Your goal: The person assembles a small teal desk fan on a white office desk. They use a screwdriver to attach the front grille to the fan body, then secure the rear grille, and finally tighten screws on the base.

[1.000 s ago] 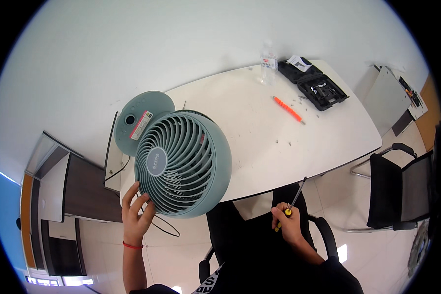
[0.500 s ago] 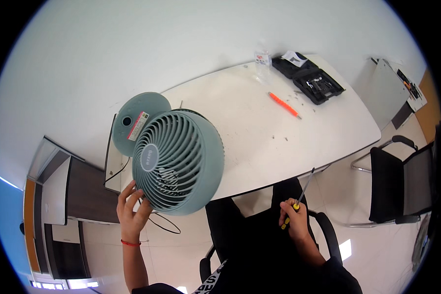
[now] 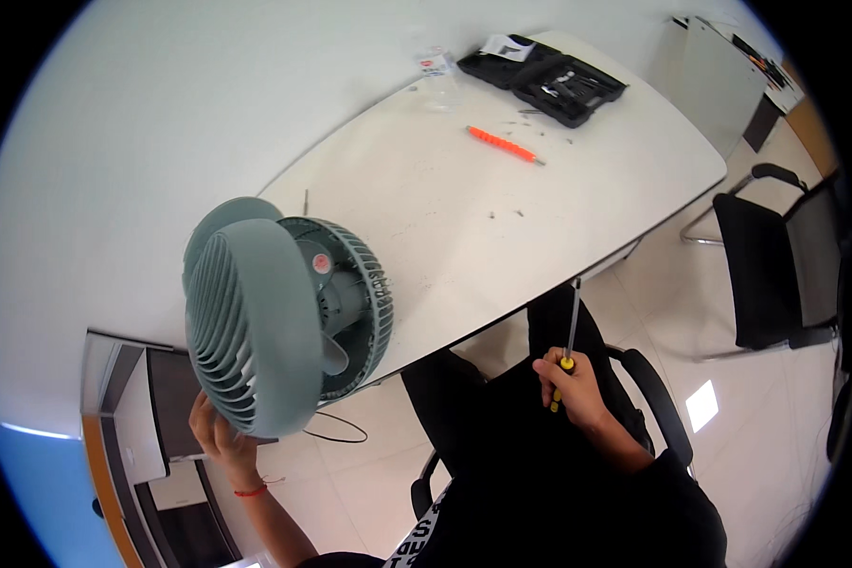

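Note:
A grey-green desk fan lies at the table's left end. Its front grille point(image 3: 279, 327) stands apart from the slotted rear housing point(image 3: 381, 298), tilted to the left. Through the gap show a grey inner part point(image 3: 341, 293) and a round pinkish sticker. My left hand point(image 3: 220, 437) grips the grille at its lower left edge, the fingertips partly hidden behind it. The fan's round base point(image 3: 232, 210) sits behind the grille, mostly covered. Over my lap, my right hand point(image 3: 582, 390) is closed around the yellow-and-black handle of a screwdriver point(image 3: 575, 317), its shaft pointing up.
An open black tool case point(image 3: 573, 90) with bits lies at the far side, a clear plastic package point(image 3: 435, 80) beside it. An orange tool point(image 3: 504, 145) and several small dark pieces rest on the white table point(image 3: 445, 227). A black cable point(image 3: 346, 435) hangs below the fan; a chair point(image 3: 762, 270) stands right.
The front grille has swung away from the rear housing and turned left with my left hand, baring the fan's inside. My view has shifted; my right hand still holds the screwdriver.

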A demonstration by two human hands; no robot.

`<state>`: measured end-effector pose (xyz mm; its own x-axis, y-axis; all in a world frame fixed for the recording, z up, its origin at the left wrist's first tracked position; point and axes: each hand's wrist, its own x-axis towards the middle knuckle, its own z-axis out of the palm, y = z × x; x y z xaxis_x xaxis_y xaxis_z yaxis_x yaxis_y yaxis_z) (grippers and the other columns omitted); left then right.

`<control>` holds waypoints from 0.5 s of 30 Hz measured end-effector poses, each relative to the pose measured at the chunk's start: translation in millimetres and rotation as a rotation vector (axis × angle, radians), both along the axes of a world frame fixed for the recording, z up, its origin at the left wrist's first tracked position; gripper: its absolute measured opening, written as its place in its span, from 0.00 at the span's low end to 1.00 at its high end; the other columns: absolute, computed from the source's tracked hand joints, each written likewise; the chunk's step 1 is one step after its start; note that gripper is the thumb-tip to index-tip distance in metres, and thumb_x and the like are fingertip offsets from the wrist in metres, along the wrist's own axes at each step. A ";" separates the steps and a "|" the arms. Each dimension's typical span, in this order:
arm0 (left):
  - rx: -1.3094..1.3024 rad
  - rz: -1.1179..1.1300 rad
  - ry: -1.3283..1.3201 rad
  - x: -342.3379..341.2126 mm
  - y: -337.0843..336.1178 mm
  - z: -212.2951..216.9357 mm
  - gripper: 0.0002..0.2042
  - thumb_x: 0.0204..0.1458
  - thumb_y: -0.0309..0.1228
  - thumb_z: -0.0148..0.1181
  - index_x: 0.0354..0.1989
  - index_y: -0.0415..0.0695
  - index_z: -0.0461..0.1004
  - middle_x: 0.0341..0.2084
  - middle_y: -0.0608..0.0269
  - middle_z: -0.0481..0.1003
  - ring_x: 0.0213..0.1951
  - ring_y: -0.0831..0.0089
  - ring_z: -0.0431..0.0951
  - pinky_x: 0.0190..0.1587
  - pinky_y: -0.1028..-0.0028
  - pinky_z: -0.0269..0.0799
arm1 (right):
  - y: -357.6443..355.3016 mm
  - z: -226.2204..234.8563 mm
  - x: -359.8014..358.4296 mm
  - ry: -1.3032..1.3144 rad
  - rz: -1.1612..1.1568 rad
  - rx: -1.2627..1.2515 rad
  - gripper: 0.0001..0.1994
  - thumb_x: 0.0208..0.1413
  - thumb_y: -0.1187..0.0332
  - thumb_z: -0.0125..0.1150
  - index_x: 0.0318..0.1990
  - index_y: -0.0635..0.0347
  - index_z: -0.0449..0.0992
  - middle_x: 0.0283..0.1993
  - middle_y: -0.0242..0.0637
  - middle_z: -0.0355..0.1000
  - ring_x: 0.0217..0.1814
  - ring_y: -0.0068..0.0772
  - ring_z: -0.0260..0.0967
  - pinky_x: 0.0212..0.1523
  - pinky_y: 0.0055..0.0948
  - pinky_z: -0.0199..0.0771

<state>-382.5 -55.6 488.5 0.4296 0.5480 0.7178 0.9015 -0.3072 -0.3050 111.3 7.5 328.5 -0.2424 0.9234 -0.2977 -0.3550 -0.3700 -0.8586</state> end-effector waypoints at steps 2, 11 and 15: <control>-0.015 0.080 0.112 3.7 -6.7 4.1 0.31 0.45 0.22 0.74 0.59 0.47 0.68 0.59 0.53 0.68 0.60 0.48 0.73 0.59 0.54 0.73 | 1.0 0.5 -1.1 -0.039 -0.001 0.003 0.15 0.64 0.67 0.63 0.25 0.58 0.70 0.21 0.26 0.65 0.17 0.17 0.64 0.19 0.20 0.64; -0.146 0.127 0.024 27.6 1.5 -19.6 0.19 0.41 0.17 0.69 0.43 0.42 0.74 0.51 0.58 0.76 0.56 0.51 0.78 0.47 0.59 0.81 | 19.1 29.5 -23.8 0.013 0.116 0.157 0.15 0.65 0.67 0.63 0.25 0.58 0.69 0.21 0.27 0.67 0.17 0.18 0.64 0.19 0.19 0.63; -0.120 0.077 0.025 31.9 10.1 -22.5 0.29 0.30 0.20 0.77 0.45 0.45 0.71 0.52 0.59 0.72 0.57 0.48 0.77 0.51 0.59 0.80 | 28.6 59.3 -45.2 0.030 0.173 0.258 0.12 0.65 0.67 0.64 0.29 0.60 0.73 0.22 0.27 0.67 0.17 0.16 0.63 0.19 0.18 0.62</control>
